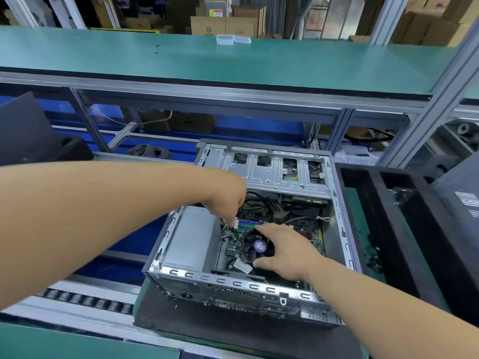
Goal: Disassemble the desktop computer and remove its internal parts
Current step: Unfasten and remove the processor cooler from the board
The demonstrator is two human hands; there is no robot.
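I saw the opened desktop computer (248, 255) lying on its side on a dark mat (181, 320) at the centre of the view, its open face up. The left hand (228, 200) came in from 9 o'clock and reached down into the case; its fingers (232, 220) were bunched together and pointing down, pinching a white connector (236, 224) amid the cable bundle (230, 234) just beside the blue and green memory slots (247, 225). The right hand (282, 252) came in from 5 o'clock and sat on the black CPU fan (255, 248), fingers spread and curved over its far edge at 12 o'clock, thumb hooked against the near edge at 6 o'clock, so it clasped the fan between them. The grey power supply (189, 237) lay at 9 o'clock of the fan, and the metal drive cage (264, 169) stood at 12 o'clock. 2 clear plastic boxes (233, 39) sat on the green shelf (181, 63) above.
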